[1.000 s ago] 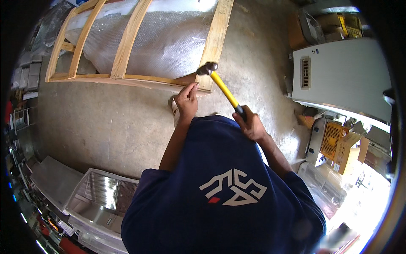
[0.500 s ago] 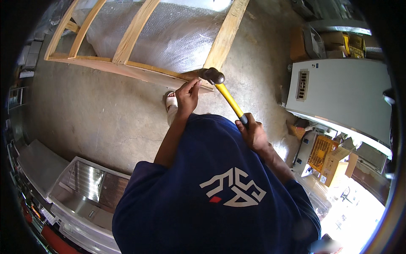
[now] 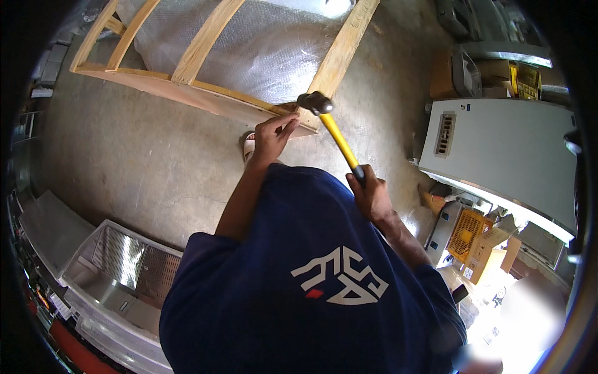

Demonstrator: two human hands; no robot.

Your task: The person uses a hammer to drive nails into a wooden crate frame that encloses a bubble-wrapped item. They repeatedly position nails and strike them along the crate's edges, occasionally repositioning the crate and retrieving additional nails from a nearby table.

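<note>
My right hand [image 3: 372, 194] is wrapped round the dark grip of a ball-peen hammer [image 3: 336, 140] with a yellow handle. Its dark metal head hangs over the near right corner of a wooden crate [image 3: 205, 95]. Close beside the head, my left hand [image 3: 271, 138] has thumb and fingers pinched together at that corner. What the pinch holds, if anything, is too small to make out. Bubble wrap [image 3: 261, 53] covers a large item inside the crate, behind the wooden slats.
A large pale grey cabinet [image 3: 504, 156] is on the right, with cardboard boxes [image 3: 489, 252] and a yellow plastic crate [image 3: 470, 234] beside it. At lower left lies an open metal-lined housing [image 3: 124, 299]. My sandalled foot [image 3: 249, 146] is on the concrete floor near the crate.
The crate appears slightly farther right in the picture. The hammer head sits a little higher, and my left hand and forearm have shifted slightly left. Both hands keep their grips.
</note>
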